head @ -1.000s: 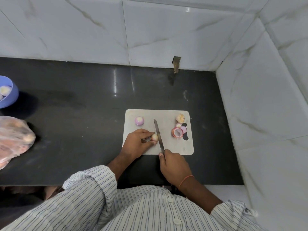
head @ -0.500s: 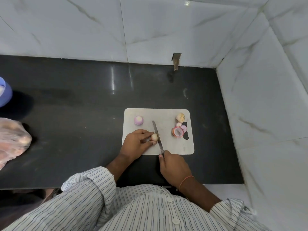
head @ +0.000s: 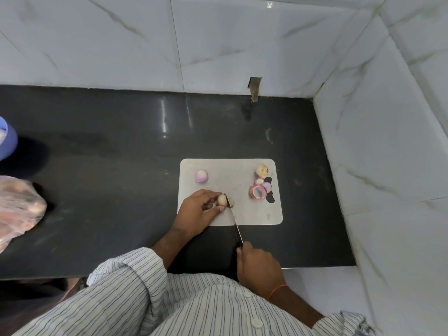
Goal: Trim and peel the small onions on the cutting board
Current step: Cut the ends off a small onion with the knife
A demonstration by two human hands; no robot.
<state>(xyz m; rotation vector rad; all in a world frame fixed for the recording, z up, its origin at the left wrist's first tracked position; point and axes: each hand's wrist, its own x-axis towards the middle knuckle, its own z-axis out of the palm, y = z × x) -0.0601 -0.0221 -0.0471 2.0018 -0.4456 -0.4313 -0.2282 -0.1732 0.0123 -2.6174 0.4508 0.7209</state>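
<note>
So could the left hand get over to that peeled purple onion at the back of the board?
Probably yes. The peeled purple onion sits just beyond the left hand with bare cutting board between, but that hand would first have to release the small onion it pinches.

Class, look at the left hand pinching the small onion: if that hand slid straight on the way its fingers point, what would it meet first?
The left hand points rightward across the cutting board. Beyond the small onion it pinches, it would probably meet the knife blade first, set right against that onion.
</note>
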